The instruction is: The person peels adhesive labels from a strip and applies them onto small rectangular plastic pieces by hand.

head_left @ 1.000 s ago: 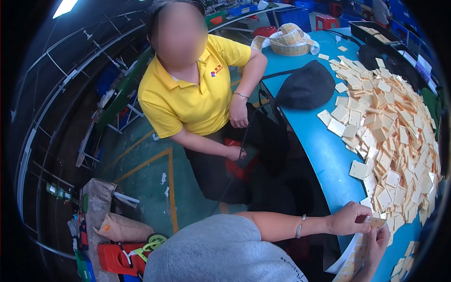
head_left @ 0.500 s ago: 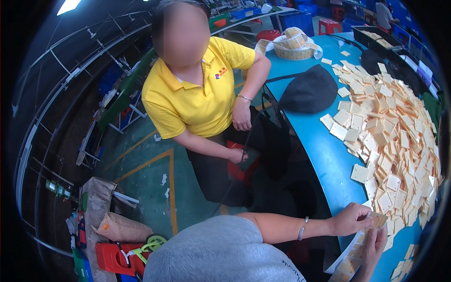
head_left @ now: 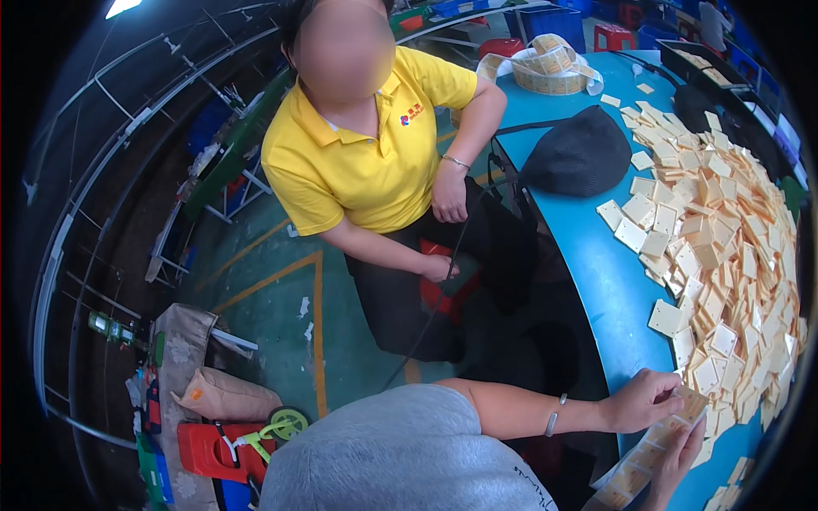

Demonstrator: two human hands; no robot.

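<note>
Head view: a strip [head_left: 652,451] of cream square tags lies at the near edge of the blue table [head_left: 596,281], running down toward the lower frame edge. The left hand [head_left: 643,400] rests on its upper end, fingers curled and pinching the strip. The right hand [head_left: 682,456] lies along the strip's right side, fingers extended against it; whether it grips cannot be told. Just right of both hands starts a wide heap of loose tags [head_left: 724,255], covering most of the table's right side. A bare blue band stays open along the table's left edge. Farther up sit a black cap [head_left: 579,157] and a tag roll [head_left: 545,64]. A seated person in a yellow shirt [head_left: 366,162] is left of the table.
</note>
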